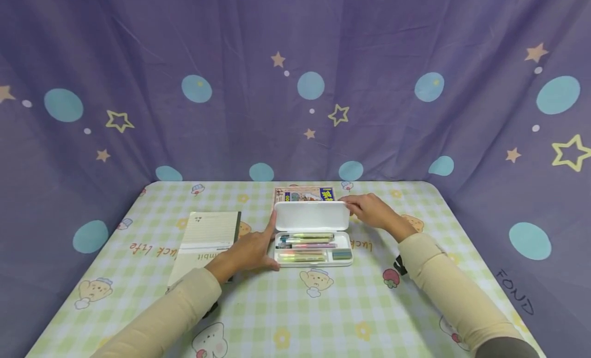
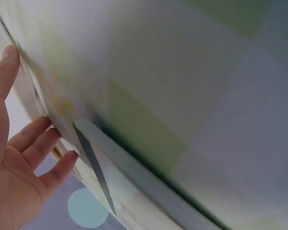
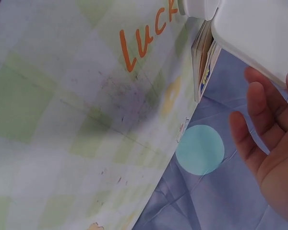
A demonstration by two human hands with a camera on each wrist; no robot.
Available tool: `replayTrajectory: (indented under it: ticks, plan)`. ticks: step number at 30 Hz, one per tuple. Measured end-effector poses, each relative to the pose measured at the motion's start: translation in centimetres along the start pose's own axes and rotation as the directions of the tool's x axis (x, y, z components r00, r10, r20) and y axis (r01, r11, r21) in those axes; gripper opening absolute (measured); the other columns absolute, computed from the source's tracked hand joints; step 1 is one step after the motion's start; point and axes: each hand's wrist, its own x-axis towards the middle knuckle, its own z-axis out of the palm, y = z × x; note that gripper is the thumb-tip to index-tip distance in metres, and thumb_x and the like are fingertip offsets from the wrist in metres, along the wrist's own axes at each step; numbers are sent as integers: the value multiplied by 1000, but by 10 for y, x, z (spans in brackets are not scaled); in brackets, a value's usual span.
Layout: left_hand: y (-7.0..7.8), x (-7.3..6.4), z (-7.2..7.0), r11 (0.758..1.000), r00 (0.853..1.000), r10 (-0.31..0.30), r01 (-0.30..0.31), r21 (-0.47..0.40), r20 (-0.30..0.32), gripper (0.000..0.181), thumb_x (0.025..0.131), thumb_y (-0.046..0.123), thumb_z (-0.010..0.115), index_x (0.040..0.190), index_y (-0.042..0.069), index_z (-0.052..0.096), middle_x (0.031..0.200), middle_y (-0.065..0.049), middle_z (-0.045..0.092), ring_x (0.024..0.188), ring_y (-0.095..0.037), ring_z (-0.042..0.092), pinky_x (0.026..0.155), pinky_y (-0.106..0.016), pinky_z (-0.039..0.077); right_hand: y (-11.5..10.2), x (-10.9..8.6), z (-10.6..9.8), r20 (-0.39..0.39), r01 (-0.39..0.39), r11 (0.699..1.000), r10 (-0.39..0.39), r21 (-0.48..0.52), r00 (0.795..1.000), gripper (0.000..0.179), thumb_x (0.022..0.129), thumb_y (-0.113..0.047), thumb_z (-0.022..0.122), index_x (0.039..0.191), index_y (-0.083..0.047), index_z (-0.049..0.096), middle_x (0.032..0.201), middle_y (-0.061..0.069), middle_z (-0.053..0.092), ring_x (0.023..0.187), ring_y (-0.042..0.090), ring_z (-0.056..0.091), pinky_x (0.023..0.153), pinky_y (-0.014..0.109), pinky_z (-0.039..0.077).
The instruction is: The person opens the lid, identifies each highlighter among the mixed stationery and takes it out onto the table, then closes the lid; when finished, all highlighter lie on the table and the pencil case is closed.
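Note:
A white pencil case lies in the middle of the table with its lid raised. Inside are several pens and a small blue-green block in the front right compartment. My right hand pinches the lid's upper right corner between thumb and fingers, as the right wrist view also shows. My left hand is at the case's left side, fingers extended towards the lid's edge and thumb by the front corner. In the left wrist view its fingers are spread and fairly straight.
To the left lies a notebook with lined cream pages, partly behind my left forearm. Behind the lid a colourful book is partly hidden. A checked cloth covers the table, and a purple curtain hangs around it.

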Motion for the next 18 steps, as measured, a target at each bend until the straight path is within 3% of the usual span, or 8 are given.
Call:
replayTrajectory:
  ticks: [5,12,18]
  plan:
    - [-1,1,0,1000,1000,-17,17,1,16,152,67,56,89,160,7,-21,136,-17,66,100,-34,74,93,-43,59,-1,-4,-6,3,14,1000,-14,-24,1000,34,106,-20,55,137,-13,66,91,2,76,63,5,53,68,33,48]
    - [0,1,0,999,999,-39,39,-11,23,153,67,56,89,160,11,-23,144,-15,60,112,-36,71,102,-44,55,-6,-10,-13,-29,11,999,-12,-39,1000,33,104,-20,59,136,-15,67,105,5,78,83,11,69,78,39,58]
    - [2,2,-1,999,999,-42,42,9,33,153,67,59,88,160,9,-22,146,-15,59,110,-35,72,101,-42,56,-9,-18,-14,-80,29,998,-34,-56,996,33,101,-18,61,133,-13,69,103,3,77,79,9,63,73,34,54]
